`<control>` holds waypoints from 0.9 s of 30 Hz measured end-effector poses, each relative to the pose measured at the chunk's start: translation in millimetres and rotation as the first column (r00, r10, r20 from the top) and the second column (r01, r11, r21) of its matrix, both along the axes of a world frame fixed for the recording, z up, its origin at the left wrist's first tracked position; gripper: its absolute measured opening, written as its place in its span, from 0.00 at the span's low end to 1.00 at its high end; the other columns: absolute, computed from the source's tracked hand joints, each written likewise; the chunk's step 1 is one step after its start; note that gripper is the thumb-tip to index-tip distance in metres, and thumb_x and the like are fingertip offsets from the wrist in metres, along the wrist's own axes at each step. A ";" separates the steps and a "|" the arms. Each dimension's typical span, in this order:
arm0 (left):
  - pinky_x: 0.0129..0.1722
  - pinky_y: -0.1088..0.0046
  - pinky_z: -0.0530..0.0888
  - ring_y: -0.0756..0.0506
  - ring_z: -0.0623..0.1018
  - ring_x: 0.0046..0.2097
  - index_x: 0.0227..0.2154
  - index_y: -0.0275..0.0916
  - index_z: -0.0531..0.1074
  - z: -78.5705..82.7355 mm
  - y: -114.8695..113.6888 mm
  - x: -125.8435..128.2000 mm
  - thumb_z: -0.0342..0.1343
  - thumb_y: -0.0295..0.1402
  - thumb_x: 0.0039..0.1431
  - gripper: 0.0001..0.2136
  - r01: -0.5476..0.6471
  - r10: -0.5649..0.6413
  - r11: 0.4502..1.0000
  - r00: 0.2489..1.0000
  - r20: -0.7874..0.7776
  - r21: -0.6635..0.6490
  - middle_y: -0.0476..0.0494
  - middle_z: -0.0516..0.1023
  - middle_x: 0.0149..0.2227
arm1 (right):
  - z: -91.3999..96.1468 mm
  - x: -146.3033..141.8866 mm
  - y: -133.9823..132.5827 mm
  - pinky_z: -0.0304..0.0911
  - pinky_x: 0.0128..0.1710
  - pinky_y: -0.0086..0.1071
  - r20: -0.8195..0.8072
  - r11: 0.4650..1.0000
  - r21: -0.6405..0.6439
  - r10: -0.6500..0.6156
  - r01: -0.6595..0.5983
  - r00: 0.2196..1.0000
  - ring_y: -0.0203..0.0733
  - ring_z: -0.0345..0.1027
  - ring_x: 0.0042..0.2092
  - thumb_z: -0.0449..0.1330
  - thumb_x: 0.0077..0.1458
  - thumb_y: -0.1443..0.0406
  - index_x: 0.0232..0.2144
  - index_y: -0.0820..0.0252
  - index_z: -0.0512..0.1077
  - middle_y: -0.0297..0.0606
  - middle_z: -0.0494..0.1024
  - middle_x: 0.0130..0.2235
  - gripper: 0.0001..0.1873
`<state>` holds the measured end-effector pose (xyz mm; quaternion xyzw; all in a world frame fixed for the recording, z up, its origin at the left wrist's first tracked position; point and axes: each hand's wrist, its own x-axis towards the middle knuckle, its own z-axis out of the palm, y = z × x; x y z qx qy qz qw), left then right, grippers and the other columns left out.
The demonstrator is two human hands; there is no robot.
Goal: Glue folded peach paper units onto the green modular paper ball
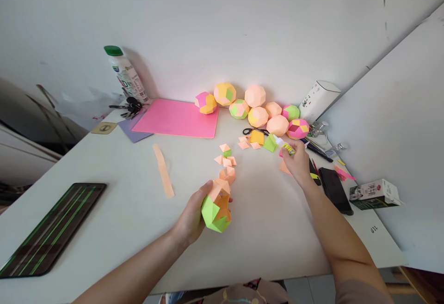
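Observation:
My left hand (194, 211) is wrapped round a paper ball (215, 218) of light green and peach folded pieces, with an opening in its side. Towards the back right, my right hand (297, 160) grips a small white glue bottle (286, 146) with a yellow label, its tip pointing up and left. Beyond the ball, small folded peach pieces (227, 161) lie in a loose line. Near the glue bottle are green paper squares (270, 142), an orange paper stack (257, 137) and black-handled scissors (247, 131), partly covered.
Finished paper balls (257, 116) cluster against the wall. A pink sheet (176, 119), keys (132, 105) and a white bottle (129, 75) are at the back left. A tablet (52, 230) lies front left, a peach strip (163, 171) mid-table. A phone (335, 190) and carton (374, 194) are right.

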<state>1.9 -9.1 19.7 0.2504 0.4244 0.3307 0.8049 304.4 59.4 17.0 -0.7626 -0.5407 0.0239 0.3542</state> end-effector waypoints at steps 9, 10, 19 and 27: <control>0.31 0.67 0.73 0.42 0.76 0.31 0.39 0.33 0.72 1.0 -5.5 -1.2 0.49 0.50 0.55 0.23 0.016 -0.015 0.998 1.000 0.020 -0.057 0.36 0.79 0.35 | 29.1 17.3 -25.1 0.69 0.30 0.35 -0.410 0.997 0.079 0.051 -0.020 0.911 0.40 0.72 0.33 0.62 0.44 0.55 0.38 0.57 0.65 0.42 0.72 0.46 0.20; 0.31 0.67 0.73 0.42 0.76 0.31 0.39 0.33 0.72 1.6 -6.0 -0.9 0.49 0.50 0.55 0.23 0.019 -0.017 0.998 1.000 0.021 -0.061 0.36 0.79 0.35 | 31.5 17.9 -31.8 0.69 0.30 0.34 -0.446 0.998 0.062 0.050 -0.025 0.894 0.39 0.72 0.32 0.63 0.44 0.54 0.38 0.57 0.65 0.41 0.71 0.47 0.20; 0.31 0.67 0.73 0.42 0.76 0.31 0.39 0.33 0.73 4.2 -8.5 1.7 0.49 0.50 0.55 0.23 0.030 -0.030 0.996 1.000 0.010 -0.079 0.36 0.79 0.34 | 2.1 15.3 -63.7 0.69 0.29 0.36 -0.499 0.996 0.045 0.094 -0.083 0.861 0.42 0.73 0.31 0.61 0.44 0.51 0.36 0.58 0.61 0.40 0.74 0.38 0.23; 0.31 0.67 0.72 0.42 0.77 0.31 0.38 0.34 0.73 1.6 -7.3 2.4 0.49 0.50 0.54 0.22 0.031 -0.032 0.996 0.999 -0.017 -0.087 0.37 0.80 0.35 | -31.1 -12.0 -36.7 0.65 0.33 0.35 -0.245 0.998 0.055 0.043 -0.030 0.968 0.48 0.70 0.44 0.57 0.48 0.55 0.38 0.58 0.61 0.45 0.74 0.40 0.18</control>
